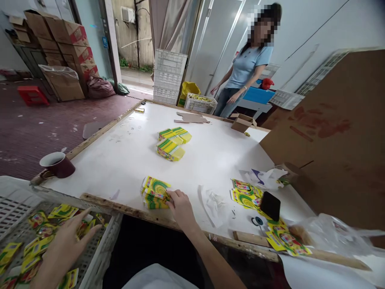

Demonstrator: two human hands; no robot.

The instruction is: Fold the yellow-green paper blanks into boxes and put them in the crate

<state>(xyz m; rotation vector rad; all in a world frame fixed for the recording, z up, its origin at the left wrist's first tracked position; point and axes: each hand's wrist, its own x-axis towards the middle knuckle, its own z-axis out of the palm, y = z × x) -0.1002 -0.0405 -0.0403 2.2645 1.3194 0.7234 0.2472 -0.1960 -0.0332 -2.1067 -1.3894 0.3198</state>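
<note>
My left hand [67, 243] is over a white plastic crate [102, 245] at the lower left, its fingers spread and nothing visible between them. Inside the crate lie many small yellow, green and red packs [36, 245], some hidden beneath the hand. My right hand [181, 208] has thumb and fingers closed on the right edge of a stack of flat yellow-and-green cartons [155, 190], which rests near the table's front edge. Farther back on the white table [120, 156] sit several bundles of similar yellow-and-green cartons [171, 146].
A maroon mug [58, 164] stands at the left corner. To the right are crumpled white paper [215, 204], more flat printed cartons [245, 192], a black phone [270, 206] and a clear plastic bag [333, 233]. Behind the table stands a person [251, 66] in a light blue shirt.
</note>
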